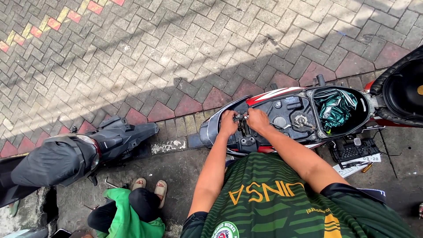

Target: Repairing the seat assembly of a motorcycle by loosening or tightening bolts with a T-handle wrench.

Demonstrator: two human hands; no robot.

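Note:
A scooter (pixel 264 94) with red and white bodywork stands below me, its seat (pixel 403 88) lifted up at the right. My left hand (pixel 228 122) and my right hand (pixel 257 120) are close together over a small dark metal part (pixel 241 117) at the front of the open under-seat area. Both hands pinch around that part; whether either grips it firmly is hard to tell. To the right lies the storage well (pixel 363 117) with a crumpled green plastic sheet (pixel 335 108) inside.
A second dark scooter (pixel 66 154) is parked at the left. A person in a green jacket (pixel 128 211) crouches beside it in sandals. A black foot peg and a plate (pixel 357 154) sit at the right. Herringbone brick paving (pixel 176 53) lies beyond the kerb.

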